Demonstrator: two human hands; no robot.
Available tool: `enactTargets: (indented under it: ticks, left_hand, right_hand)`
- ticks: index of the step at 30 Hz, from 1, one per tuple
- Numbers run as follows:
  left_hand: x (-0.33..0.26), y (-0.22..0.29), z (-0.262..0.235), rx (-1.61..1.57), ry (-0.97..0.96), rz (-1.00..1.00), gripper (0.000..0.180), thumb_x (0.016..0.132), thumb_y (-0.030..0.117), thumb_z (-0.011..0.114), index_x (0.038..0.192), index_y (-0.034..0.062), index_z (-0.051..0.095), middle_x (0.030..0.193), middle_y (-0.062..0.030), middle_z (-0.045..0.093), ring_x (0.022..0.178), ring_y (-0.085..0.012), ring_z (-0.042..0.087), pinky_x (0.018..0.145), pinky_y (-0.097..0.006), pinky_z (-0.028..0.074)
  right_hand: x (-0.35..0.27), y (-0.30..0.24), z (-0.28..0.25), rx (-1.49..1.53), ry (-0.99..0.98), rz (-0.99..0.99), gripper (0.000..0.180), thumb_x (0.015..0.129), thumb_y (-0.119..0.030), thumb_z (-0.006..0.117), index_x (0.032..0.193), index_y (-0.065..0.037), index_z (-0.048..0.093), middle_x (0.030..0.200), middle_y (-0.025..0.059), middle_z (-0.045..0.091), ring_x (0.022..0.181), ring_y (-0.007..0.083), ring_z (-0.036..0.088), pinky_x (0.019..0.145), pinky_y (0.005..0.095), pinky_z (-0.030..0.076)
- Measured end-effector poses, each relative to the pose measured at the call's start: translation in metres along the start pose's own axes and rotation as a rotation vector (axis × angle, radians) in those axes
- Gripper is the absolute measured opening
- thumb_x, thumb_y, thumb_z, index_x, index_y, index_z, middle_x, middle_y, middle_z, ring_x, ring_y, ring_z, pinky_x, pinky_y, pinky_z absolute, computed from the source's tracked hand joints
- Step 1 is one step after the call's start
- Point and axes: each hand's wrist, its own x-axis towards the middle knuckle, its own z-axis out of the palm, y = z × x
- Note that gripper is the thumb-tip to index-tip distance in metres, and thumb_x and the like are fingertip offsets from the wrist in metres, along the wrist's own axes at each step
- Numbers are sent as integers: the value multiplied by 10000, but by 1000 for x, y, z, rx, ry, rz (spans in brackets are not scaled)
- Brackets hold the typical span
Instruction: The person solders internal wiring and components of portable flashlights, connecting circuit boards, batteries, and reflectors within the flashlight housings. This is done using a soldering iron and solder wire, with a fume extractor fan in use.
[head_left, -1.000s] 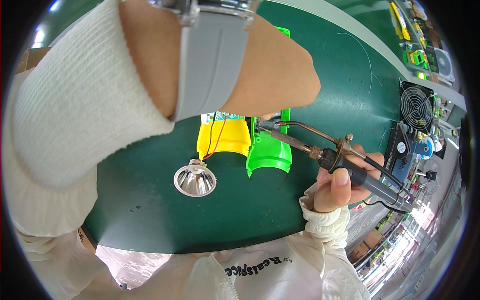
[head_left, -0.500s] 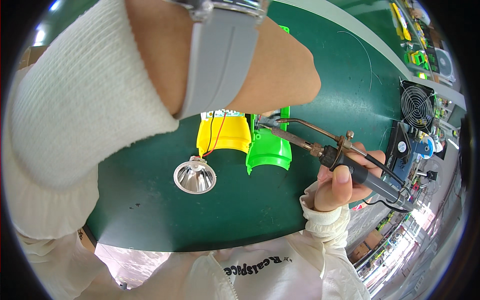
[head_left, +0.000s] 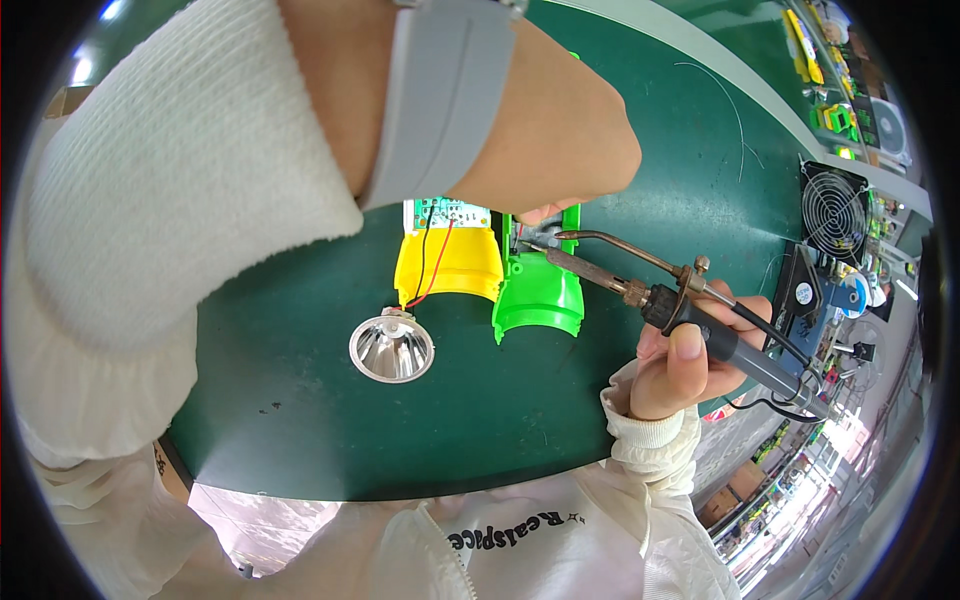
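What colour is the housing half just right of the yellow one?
Bright green: the housing half shows in the head view, the only one here.

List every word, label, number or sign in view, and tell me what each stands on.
Pale garment: dark chest lettering, upside down in this view; its wording is withheld.
Round white label on the black box: too small to read.
Circuit board: tiny markings, too small to read.
Soldering iron: no readable text.
Farther back: too small or blurred.
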Motion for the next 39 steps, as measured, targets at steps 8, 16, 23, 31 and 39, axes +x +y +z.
enactTargets:
  ticks: [8, 16, 23, 31, 39]
  left_hand:
    - [1, 12, 0, -321, 108, 96, 54, 804, 136, 576, 813, 83, 580, 788, -40, 581, 757, -203, 578, 674, -308, 466]
    - [0, -10, 17, -758, 70, 104, 87, 858, 147, 582, 858, 65, 553, 808, -27, 542, 752, -157, 522, 700, -291, 449]
    - [-6, -9, 31, -876, 196, 134, 176, 941, 225, 527, 942, 49, 535, 834, -27, 541, 774, -140, 526, 718, -275, 445]
    - [-9, 22, 14, 777, 177, 27, 39, 797, 93, 600, 821, 103, 571, 893, -49, 606, 897, -230, 612, 749, -337, 514]
    - [-7, 42, -3, 553, 89, -73, 52, 765, 71, 610, 801, 108, 614, 911, -61, 625, 946, -249, 626, 764, -346, 533]
  right_hand:
    - [3, -5, 3, 27, 30, 46, 421, 798, -248, 770, 913, -3, 448, 705, 42, 480, 493, 107, 491, 436, 252, 418]
    - [2, -6, 5, 38, 20, 84, 401, 797, -231, 757, 908, -5, 444, 689, 38, 484, 496, 110, 483, 452, 241, 408]
    - [2, -5, 3, 5, -5, 68, 386, 787, -212, 762, 886, 12, 464, 730, 42, 473, 542, 121, 491, 501, 259, 415]
    - [0, -4, 2, -8, -10, 76, 395, 777, -199, 768, 894, 17, 459, 755, 38, 462, 565, 125, 493, 526, 262, 424]
    - [-3, 0, -1, -56, -48, 0, 391, 786, -183, 768, 916, 13, 457, 869, 66, 458, 590, 142, 508, 529, 283, 435]
